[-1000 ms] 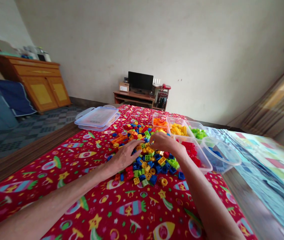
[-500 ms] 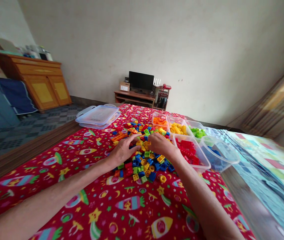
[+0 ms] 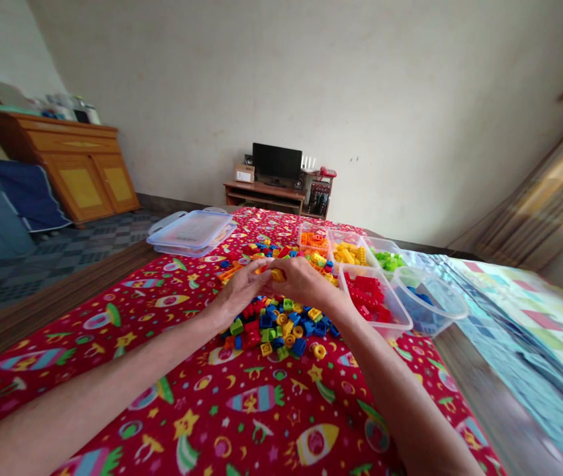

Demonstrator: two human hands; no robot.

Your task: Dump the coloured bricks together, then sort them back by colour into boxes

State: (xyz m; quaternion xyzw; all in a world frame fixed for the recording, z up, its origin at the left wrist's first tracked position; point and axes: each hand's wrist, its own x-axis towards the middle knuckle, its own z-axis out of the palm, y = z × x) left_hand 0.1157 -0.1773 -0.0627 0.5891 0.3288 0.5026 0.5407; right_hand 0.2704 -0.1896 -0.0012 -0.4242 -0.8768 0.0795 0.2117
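Observation:
My left hand (image 3: 239,291) and my right hand (image 3: 303,283) meet above a heap of coloured plastic building blocks (image 3: 276,324), fingertips closed around a small yellow block (image 3: 277,274). An orange piece (image 3: 261,269) shows by my left fingers. The heap lies on a red rocket-print bedspread (image 3: 256,396), partly hidden under my hands and spreading towards the back. Sorted blocks fill transparent tubs beyond my right hand: orange (image 3: 313,238), yellow (image 3: 348,254), green (image 3: 388,260), red (image 3: 368,297). A round transparent tub (image 3: 427,301) holds blue blocks.
A stack of transparent lids (image 3: 192,231) lies at the bed's far left. Wooden bed edges run down both sides. A second bed with a pale patterned cover (image 3: 524,311) lies to the right. A cabinet and a low monitor stand stand beyond.
My hands have moved together and lifted off the heap, now closing on the yellow block. The view has shifted slightly, and the tubs appear a little further left.

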